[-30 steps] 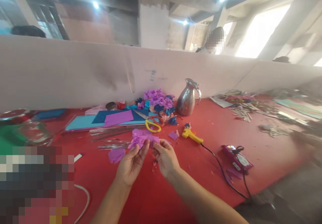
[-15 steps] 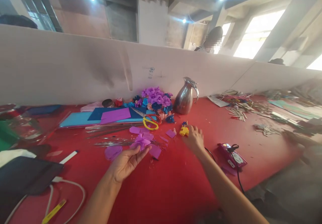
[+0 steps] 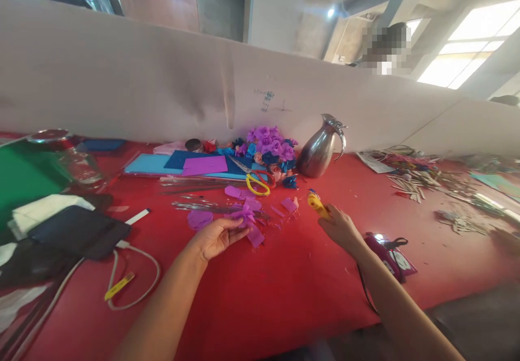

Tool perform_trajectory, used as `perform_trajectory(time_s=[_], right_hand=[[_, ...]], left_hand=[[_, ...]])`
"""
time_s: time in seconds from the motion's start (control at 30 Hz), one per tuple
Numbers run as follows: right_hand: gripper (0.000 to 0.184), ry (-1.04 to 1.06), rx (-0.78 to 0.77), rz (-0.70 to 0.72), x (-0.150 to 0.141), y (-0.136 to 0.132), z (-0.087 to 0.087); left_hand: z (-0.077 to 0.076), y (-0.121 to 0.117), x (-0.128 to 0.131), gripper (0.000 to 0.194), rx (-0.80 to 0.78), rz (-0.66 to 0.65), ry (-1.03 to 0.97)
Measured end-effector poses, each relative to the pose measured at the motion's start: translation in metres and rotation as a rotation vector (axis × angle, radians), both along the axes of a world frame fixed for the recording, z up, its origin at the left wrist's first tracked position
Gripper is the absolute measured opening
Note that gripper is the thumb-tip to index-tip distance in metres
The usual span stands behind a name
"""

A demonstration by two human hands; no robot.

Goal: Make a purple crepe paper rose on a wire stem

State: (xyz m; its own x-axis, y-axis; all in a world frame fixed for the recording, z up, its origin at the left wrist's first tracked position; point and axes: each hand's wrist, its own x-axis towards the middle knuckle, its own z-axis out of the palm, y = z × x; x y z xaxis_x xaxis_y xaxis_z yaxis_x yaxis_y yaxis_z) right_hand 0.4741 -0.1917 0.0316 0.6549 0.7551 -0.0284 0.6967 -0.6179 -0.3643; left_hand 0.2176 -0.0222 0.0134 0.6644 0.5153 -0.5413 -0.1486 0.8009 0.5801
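My left hand (image 3: 222, 237) pinches a purple paper flower (image 3: 245, 215) between thumb and fingers, above the red table. My right hand (image 3: 340, 227) is wrapped round the handle of a yellow hot glue gun (image 3: 317, 204), whose nozzle end points away from me. Cut purple paper pieces (image 3: 255, 236) lie just under and around the left hand, and a rounded purple petal piece (image 3: 200, 219) rests to its left. Thin wires (image 3: 195, 204) lie behind it. Beyond them are scissors (image 3: 257, 183) with yellow and red handles.
A bunch of paper flowers (image 3: 268, 143) and a steel jug (image 3: 319, 150) stand near the partition. Coloured paper sheets (image 3: 205, 165) lie at the back. On the right are a power strip (image 3: 392, 258) and wooden sticks (image 3: 410, 182); on the left, a dark device (image 3: 81, 231) and white cable (image 3: 156, 274).
My right hand let go of the purple paper, moved right and took hold of the glue gun. My left hand kept the flower. The view has shifted.
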Motion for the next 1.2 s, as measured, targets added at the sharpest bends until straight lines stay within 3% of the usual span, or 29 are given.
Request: perform_trajectory(time_s=[0.13,0.23,0.4,0.63,0.8,0.93,1.2], right_hand=[[0.039,0.628,0.18,0.272,-0.045,-0.025,0.001],[0.046,0.817,0.183,0.361,-0.072,-0.029,-0.007],[0.05,0.831,0.131,0.4,-0.084,-0.022,-0.02],[0.052,0.823,0.096,0.419,-0.085,-0.021,-0.025],[0.051,0.801,0.084,0.413,-0.087,-0.018,-0.029],[0.049,0.793,0.07,0.415,-0.089,-0.017,-0.027],[0.044,0.738,0.028,0.412,-0.089,-0.015,-0.02]], left_hand=[[-0.004,0.0,0.003,0.019,-0.006,-0.015,0.042],[-0.006,-0.001,0.003,0.018,0.006,-0.016,0.067],[-0.006,0.0,0.002,0.016,0.016,-0.017,0.066],[0.002,0.003,-0.003,0.019,0.051,-0.021,0.115],[-0.008,0.006,-0.004,0.017,0.063,-0.031,0.055],[-0.013,0.008,-0.005,0.016,0.074,-0.039,0.037],[-0.006,0.004,-0.002,0.017,0.12,-0.043,0.128]])
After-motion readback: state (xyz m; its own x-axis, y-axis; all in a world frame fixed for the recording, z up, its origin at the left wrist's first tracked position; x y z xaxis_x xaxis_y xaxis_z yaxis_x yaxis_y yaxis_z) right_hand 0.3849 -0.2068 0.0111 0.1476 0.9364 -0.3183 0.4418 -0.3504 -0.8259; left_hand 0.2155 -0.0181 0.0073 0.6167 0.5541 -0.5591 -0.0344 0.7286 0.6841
